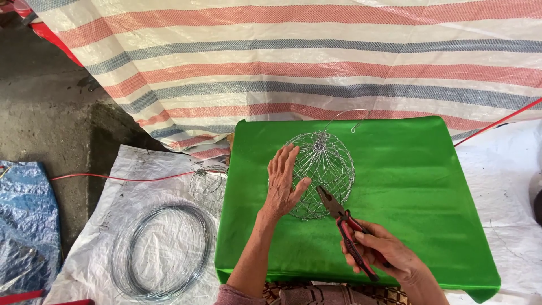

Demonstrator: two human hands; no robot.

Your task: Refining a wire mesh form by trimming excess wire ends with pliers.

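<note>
Head view is showing the left hand lying flat, grip open, against a wire basket near the green bench's far-left corner, while the right hand is gripping red-handled pliers, tips touching the basket.

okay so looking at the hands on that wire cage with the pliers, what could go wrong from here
1. The pliers tip sits close to the left hand pressed flat on the wire basket; a slip could nick the fingers.
2. Loose wire ends, like the hooked strand at the top, could scratch bare skin.
3. The rounded basket rests on the smooth green cover, so it may roll or slide if the left hand lifts.
</note>
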